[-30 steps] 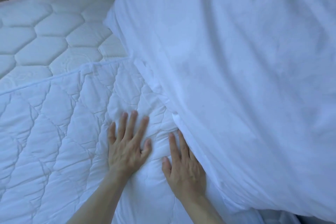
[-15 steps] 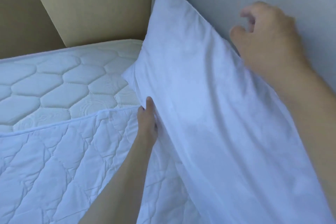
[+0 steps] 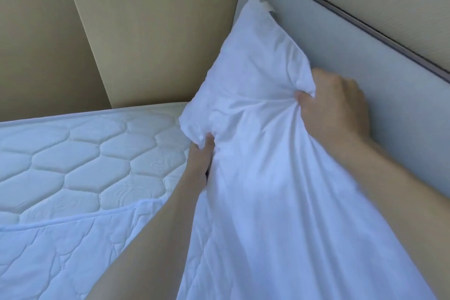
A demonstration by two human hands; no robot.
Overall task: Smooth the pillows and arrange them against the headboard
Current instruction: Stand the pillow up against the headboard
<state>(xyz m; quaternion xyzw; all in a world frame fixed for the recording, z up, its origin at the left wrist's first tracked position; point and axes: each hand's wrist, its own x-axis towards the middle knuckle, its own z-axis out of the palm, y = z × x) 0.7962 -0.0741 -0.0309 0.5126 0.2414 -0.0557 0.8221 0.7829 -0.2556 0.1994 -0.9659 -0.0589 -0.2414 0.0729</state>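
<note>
A white pillow [image 3: 258,75] in a loose white case leans against the pale grey headboard [image 3: 379,75], its far corner pointing up. My left hand [image 3: 199,163] pinches the pillow's lower left edge, fabric bunched in its fingers. My right hand [image 3: 336,107] grips a fistful of the case on the pillow's upper right edge, next to the headboard. The slack part of the case [image 3: 292,226] hangs down toward me and covers the bed below.
A quilted white mattress [image 3: 80,153] with a hexagon pattern lies to the left, partly under a quilted white cover [image 3: 60,256]. Beige wall panels [image 3: 136,31] rise behind the bed. A dark trim [image 3: 365,24] runs along the headboard's top.
Both hands left the quilted cover and rose to the pillow. The left now pinches its lower edge; the right, hovering half a second ago, has closed on the upper edge. The view tilted up.
</note>
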